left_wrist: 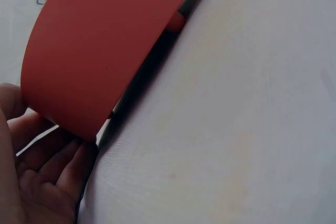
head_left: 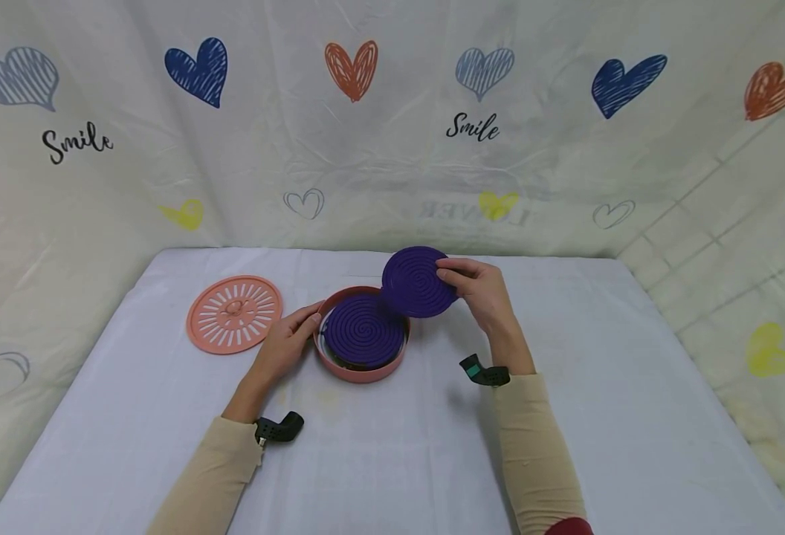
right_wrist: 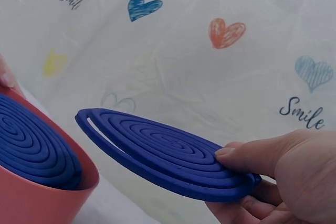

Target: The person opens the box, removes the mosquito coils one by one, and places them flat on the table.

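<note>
My right hand (head_left: 485,297) pinches a flat purple-blue mosquito coil (head_left: 416,282) by its right edge, thumb on top and fingers beneath. The coil is raised above the table and overlaps the back right rim of a round coral mosquito coil holder (head_left: 360,377). Inside that holder lies another mosquito coil (head_left: 363,331) of the same colour. At the holder's left side, my left hand (head_left: 285,343) grips the wall. The left wrist view shows the smooth outer wall (left_wrist: 100,51) tilted in the picture, the thumb on its rim side and fingers (left_wrist: 73,166) around the lower edge.
A coral slotted lid (head_left: 221,334) lies on the white-covered table (head_left: 366,461), left of the holder and close to my left hand. Behind the table hangs a pale curtain (head_left: 392,148) printed with hearts and lettering. A dark red item (head_left: 569,527) shows at the bottom edge near my right sleeve.
</note>
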Demonstrator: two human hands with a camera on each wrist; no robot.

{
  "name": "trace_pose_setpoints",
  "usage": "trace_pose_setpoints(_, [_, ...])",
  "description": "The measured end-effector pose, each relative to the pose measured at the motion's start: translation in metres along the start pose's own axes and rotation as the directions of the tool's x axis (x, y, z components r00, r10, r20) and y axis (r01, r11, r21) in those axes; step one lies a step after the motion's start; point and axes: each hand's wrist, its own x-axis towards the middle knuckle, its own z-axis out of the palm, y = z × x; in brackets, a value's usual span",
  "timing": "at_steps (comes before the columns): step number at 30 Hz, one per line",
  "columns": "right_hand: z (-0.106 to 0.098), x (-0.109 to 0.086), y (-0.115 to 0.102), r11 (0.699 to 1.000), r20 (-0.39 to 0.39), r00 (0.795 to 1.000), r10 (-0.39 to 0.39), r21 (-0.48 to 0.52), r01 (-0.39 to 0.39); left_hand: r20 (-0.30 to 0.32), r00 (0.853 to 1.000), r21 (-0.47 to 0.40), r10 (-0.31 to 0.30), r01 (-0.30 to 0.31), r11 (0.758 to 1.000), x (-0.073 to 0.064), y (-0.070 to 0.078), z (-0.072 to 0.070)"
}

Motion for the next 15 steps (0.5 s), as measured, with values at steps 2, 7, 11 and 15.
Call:
trace_pose_setpoints(2, [-0.002,0.000,0.000,1.000,-0.030,1.000,0.006,0.016,-0.005,0.002,1.000,-0.003,0.000,0.000,1.000,0.000,0.000,0.000])
trace_pose_setpoints(7, [-0.006,0.003,0.001,0.999,-0.108,0.994,0.029,0.031,-0.026,0.005,1.000,-0.005,0.001,-0.001,1.000,0.001,-0.001,0.001])
trace_pose_setpoints(11, [-0.010,0.004,0.002,0.997,-0.132,0.990,0.044,0.069,-0.035,0.006,1.000,-0.009,-0.001,0.001,1.000,0.000,0.000,0.000])
trace_pose_setpoints(15, [-0.013,0.004,0.002,0.993,-0.156,0.987,0.049,0.116,-0.031,0.008,1.000,-0.018,0.004,-0.003,1.000,0.000,-0.001,0.000])
